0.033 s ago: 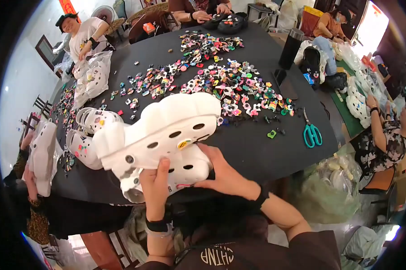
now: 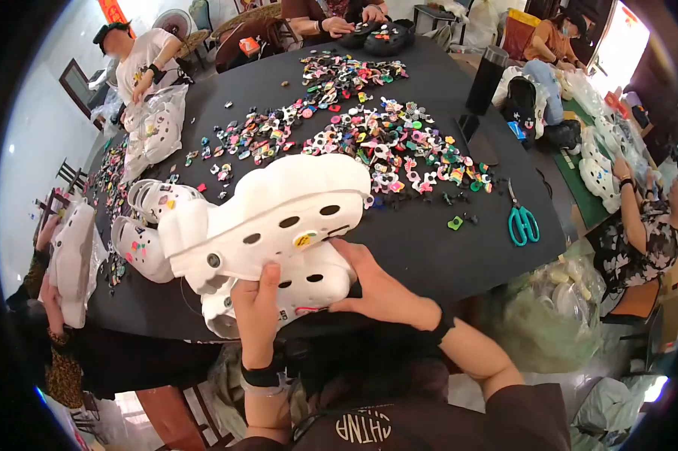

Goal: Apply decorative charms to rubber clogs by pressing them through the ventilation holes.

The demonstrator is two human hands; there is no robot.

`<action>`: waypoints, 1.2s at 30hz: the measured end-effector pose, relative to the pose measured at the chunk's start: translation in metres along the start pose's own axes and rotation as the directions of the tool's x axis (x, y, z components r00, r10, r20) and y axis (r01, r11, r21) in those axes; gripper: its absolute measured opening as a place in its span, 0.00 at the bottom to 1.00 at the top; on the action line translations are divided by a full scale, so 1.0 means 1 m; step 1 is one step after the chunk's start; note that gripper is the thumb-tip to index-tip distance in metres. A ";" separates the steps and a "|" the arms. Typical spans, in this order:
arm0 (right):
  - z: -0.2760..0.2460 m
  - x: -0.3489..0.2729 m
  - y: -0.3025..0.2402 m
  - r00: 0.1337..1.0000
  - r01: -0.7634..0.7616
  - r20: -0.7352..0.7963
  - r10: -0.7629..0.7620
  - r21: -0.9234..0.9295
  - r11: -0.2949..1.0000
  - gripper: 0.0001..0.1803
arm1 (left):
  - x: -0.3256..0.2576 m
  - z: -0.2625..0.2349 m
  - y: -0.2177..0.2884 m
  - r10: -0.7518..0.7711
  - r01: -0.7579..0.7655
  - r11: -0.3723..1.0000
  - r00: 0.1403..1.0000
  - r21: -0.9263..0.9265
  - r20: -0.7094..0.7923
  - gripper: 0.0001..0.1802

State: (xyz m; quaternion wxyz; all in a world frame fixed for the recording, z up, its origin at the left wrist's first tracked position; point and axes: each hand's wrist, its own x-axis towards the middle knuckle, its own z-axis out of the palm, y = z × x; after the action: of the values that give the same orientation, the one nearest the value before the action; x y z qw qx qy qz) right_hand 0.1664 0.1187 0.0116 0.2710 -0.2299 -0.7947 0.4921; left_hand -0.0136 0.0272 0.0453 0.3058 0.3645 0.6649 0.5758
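I hold a pair of white foam clogs stacked one on the other above the table's near edge. The upper clog [image 2: 267,218] lies tilted on its side, its thick scalloped sole turned up and a yellow charm in its holed upper. Beneath it, the lower clog [image 2: 320,279] shows dark holes and a pink charm. My left hand [image 2: 258,312] is closed round the clogs from below, thumb pressed on the upper clog's side. At the lower clog's right end, my right hand [image 2: 384,289] grips with fingers and thumb; some fingertips are hidden behind it.
Heaps of colourful shoe charms [image 2: 399,143] cover the middle of the black table [image 2: 444,248]. Decorated white clogs [image 2: 140,248] stand at left. Teal scissors [image 2: 522,224], a black bottle [image 2: 487,81] and a phone [image 2: 476,139] lie or stand right. Co-workers handle clogs around the table.
The clogs in my hands have tilted very slightly, the upper one's holes shifting a little upward. Both hands keep their hold. The person at the far left has turned their head.
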 end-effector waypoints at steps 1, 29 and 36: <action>-0.012 -0.001 -0.001 1.000 0.010 -0.011 -0.010 0.004 1.000 0.48 | 0.001 0.000 0.002 -0.014 0.013 1.000 0.999 0.022 0.029 0.20; -0.137 0.040 0.054 0.790 -0.301 -0.414 0.452 0.379 0.875 0.18 | 0.029 0.006 0.017 -0.073 0.032 0.926 0.993 -0.376 -0.095 0.25; -0.004 -0.024 -0.043 0.776 -0.087 -0.553 0.302 0.381 0.920 0.13 | 0.009 0.009 0.016 -0.040 -0.019 0.896 0.992 -0.443 -0.123 0.21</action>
State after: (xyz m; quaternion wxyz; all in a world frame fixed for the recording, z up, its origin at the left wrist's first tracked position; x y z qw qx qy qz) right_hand 0.1830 0.0886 0.0472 0.4910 -0.4068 -0.5429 0.5465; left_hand -0.0088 0.0411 0.0602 0.3401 0.2436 0.5367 0.7327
